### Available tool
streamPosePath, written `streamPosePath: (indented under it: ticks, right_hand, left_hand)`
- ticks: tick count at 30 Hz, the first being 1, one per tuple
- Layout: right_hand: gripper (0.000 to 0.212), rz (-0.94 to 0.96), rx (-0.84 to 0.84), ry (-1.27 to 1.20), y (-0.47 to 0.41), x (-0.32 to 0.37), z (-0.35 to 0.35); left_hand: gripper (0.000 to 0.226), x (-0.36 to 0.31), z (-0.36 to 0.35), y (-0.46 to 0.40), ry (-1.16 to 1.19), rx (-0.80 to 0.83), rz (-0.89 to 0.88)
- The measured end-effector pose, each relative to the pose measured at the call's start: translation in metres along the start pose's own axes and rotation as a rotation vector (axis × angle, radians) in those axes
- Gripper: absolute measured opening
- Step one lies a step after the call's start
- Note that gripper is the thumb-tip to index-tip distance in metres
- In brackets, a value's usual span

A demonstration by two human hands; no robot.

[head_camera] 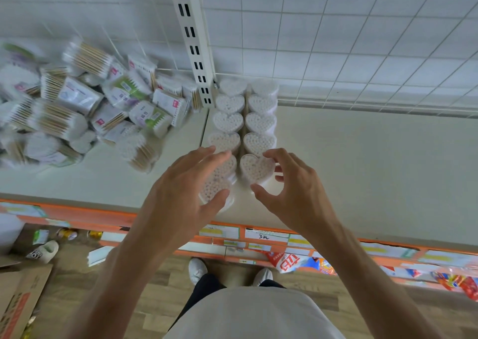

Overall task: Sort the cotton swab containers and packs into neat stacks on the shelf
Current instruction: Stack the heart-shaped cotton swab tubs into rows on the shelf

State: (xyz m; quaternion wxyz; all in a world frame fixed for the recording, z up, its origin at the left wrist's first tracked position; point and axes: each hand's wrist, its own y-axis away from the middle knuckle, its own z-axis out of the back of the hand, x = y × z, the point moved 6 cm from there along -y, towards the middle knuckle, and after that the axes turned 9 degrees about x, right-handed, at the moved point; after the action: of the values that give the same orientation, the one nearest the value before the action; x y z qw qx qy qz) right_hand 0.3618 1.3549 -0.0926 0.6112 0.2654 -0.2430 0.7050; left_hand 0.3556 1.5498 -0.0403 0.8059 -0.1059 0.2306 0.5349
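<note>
Hard to read: the loose packs (85, 106) at far left are blurred, their labels illegible, and the heap is cut off by the frame's left edge.
Loose packs: a jumbled pile of clear bags of wooden-stick cotton swabs on the left part of the shelf (362, 170), well apart from both hands.
Upright post (192, 38): a slotted white post stands between the pile and the rows of heart containers.
Left row (227, 121): heart-shaped clear containers lined up from back to front, each packed with white swab tips showing upward.
Left hand (186, 183): fingers spread and slightly bent over the front container (217, 183) of the left row, thumb by its near edge; the hand hides much of it, and whether the fingers touch is unclear.
Right row (261, 121): a matching line of heart containers just beside the left row.
Right hand (292, 186): fingers and thumb curved around the front right container (256, 169), thumb at its near tip, fingers along its right side; contact looks light.
Below: orange shelf edge (77, 216) with price tags.
</note>
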Motion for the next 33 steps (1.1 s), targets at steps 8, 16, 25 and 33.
streamPosePath:
  ticks: [8, 16, 25, 33]
  right_hand:
    - [0.06, -0.035, -0.04, 0.021, 0.003, 0.002, -0.002]
    - [0.066, -0.053, -0.009, 0.097, 0.01, 0.005, -0.005]
    - [0.06, -0.034, -0.148, 0.253, 0.037, 0.035, 0.023]
    - [0.051, 0.029, -0.122, 0.179, 0.016, 0.109, -0.022]
  left_hand:
    - [0.052, 0.004, 0.0, 0.0, -0.005, 0.008, -0.026]
    - [0.054, 0.01, -0.005, 0.007, 0.008, 0.013, -0.043]
    - [0.058, 0.04, -0.009, 0.024, 0.113, -0.05, -0.05]
    - [0.07, 0.106, 0.03, 0.033, 0.031, -0.118, -0.032]
